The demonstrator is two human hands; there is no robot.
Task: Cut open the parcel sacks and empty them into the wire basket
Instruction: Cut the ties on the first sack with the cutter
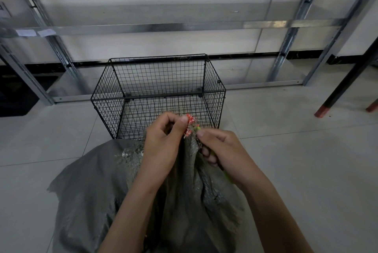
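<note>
Grey woven sack [92,191] on tiled floor [296,160], slumped at bottom centre, neck bunched and pulled upward btwn both hands. Frayed threads at the neck top.

L hand [163,142]: fingers curled, thumb and forefinger pinching the red tie [189,125] at the very top of the neck, palm against the gathered fabric on the left side.

R hand [221,148]: closed round a slim yellow-green tool [228,177], handle sticking out below the palm toward the wrist, green tip showing just beside the red tie, right by the thumb. Blade not visible, so can't tell whether touching the tie or the fabric. Lower fingers of this hand tucked against the right side of the neck.

Black wire basket [159,81] standing upright on the floor directly behind the sack, open at top, near edge partly hidden by hands and neck. Tiles visible thru the mesh bottom.

Behind basket: metal shelving rack [163,27] against a pale wall, two paper labels [26,32] stuck on its rail at far left. Dark bulky shape [16,97] low on the left under the rack, too dim to identify. Black leg w/ red foot [347,81] slanting down at right, well apart from sack and basket.
</note>
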